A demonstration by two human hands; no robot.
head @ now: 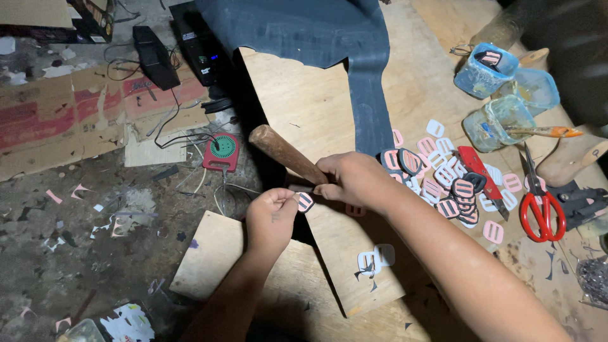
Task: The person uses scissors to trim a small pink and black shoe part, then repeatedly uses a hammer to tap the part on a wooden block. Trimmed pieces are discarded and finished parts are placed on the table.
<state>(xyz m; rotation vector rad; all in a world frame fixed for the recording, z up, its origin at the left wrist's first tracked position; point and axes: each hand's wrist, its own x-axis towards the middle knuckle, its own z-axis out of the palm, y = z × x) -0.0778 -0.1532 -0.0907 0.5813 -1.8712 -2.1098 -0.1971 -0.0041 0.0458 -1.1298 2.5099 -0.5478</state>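
- Right hand closed around brown wooden handle of a hammer-like tool; handle angled up and left past the fist, head end hidden under the hand.
- Left hand pinching small pink-and-white slotted flat piece between thumb and fingers, otherwise curled narrow.
- Pinched piece just right of left hand, directly below right fist, nearly touching it; held at edge of light plywood counter.
- Hands close together, left lower and nearer the camera.
- Pile of matching pink, white and dark slotted pieces on counter right of right hand.
- Red utility knife lying across the pile.
- Red-handled scissors farther right, apart from the pile.
- Dark blue sheet of material draped over top of counter, narrow strip running down toward right hand.
- Three cloudy blue plastic tubs at upper right; brush with orange handle resting on the nearest.
- White cut-out pieces on lower plywood board, below right forearm.
- Small red device with green round dial on grey littered floor, left of counter.
- Black cables and boxes on flattened cardboard, upper left.
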